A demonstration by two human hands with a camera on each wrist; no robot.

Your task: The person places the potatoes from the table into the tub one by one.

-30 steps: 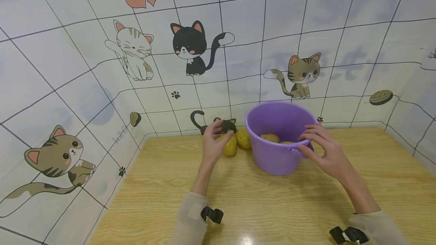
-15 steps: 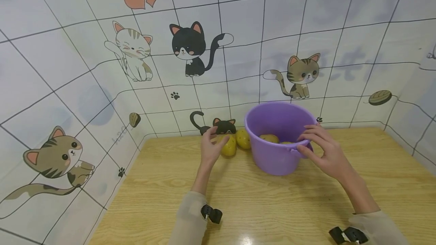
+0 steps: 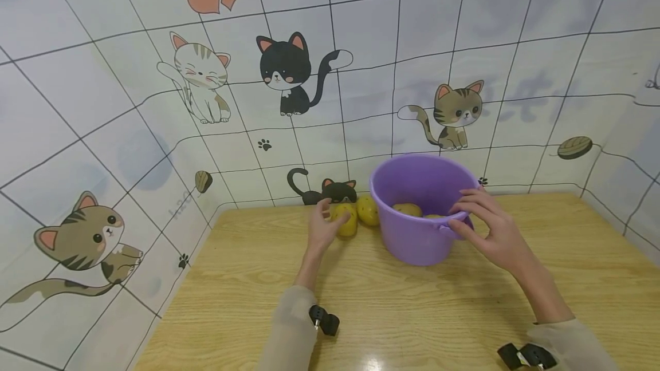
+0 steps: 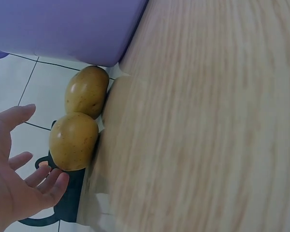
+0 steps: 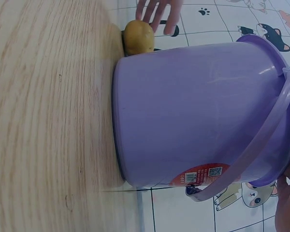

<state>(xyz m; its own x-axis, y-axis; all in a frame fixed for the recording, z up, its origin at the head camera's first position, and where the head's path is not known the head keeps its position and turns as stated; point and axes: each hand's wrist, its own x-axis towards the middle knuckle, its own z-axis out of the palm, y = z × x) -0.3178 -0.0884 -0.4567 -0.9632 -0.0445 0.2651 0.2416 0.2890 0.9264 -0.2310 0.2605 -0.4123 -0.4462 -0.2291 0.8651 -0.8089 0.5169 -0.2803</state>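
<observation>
Two potatoes stand side by side on the table at the foot of the wall: the nearer potato (image 3: 349,223) and a second potato (image 3: 368,211) next to the bucket. My left hand (image 3: 322,231) is at the left of the nearer one, fingers spread and slightly bent. In the left wrist view the thumb stays apart from that potato (image 4: 73,145); the fingertips are close by, and contact is hard to tell. With its fingers over the rim and thumb outside, my right hand (image 3: 492,235) holds the purple bucket (image 3: 415,245). Potatoes (image 3: 407,209) lie inside, partly hidden by its wall.
The wooden table (image 3: 392,314) meets a tiled-pattern wall (image 3: 361,119) with printed cats right behind the bucket and potatoes. A side wall (image 3: 103,159) closes the left. The bucket's handle (image 5: 268,135) hangs down its near side.
My left hand first drew back a little to the left, then came lower beside the nearer potato. The right hand and the bucket stay as they were.
</observation>
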